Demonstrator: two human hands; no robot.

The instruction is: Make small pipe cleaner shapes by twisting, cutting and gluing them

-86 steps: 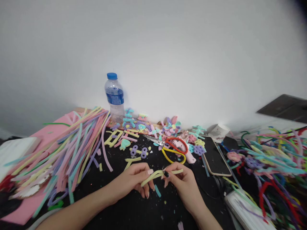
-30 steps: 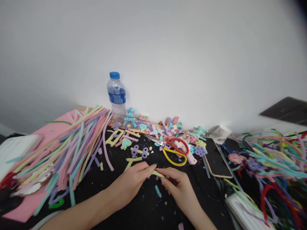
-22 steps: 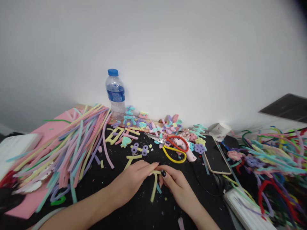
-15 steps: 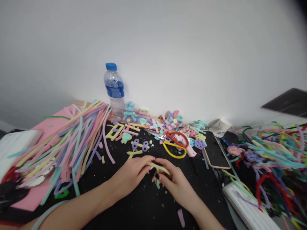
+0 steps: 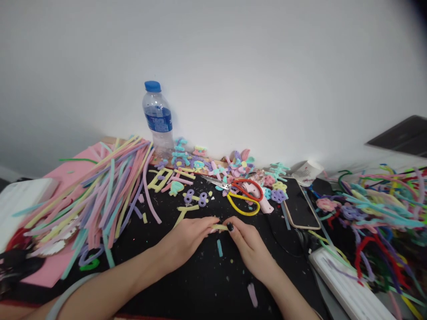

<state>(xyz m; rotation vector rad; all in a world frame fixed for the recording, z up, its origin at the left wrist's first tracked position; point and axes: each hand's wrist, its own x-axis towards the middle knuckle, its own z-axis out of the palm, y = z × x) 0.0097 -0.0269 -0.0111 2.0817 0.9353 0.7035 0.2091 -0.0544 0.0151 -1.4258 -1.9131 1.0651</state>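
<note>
Between my two hands runs a short pale yellow pipe cleaner (image 5: 220,227), its ends hidden under the fingers. My left hand (image 5: 193,233) is closed on its left end. The thumb and fingers of my right hand (image 5: 246,238) pinch its right end. Just beyond my left hand lies a yellow pipe-cleaner piece (image 5: 183,213) with a crossbar. A short blue snippet (image 5: 219,248) rests on the black mat below the hands, and a lilac snippet (image 5: 252,294) sits nearer me. Scissors (image 5: 243,193) with one red and one yellow handle lie beyond my right hand, blades pointing left.
Loose pastel pipe cleaners (image 5: 113,191) are heaped at left on a pink sheet (image 5: 46,275). A water bottle (image 5: 158,118) stands by the wall. Several finished shapes lie along the back. At right are a phone (image 5: 302,204), a white power strip (image 5: 347,289) and another tangled pile (image 5: 383,213).
The yellow pipe cleaner was bowed in my fingers and is now straighter and lower between both hands. My right fingers have closed in, and the blue snippet shows more fully.
</note>
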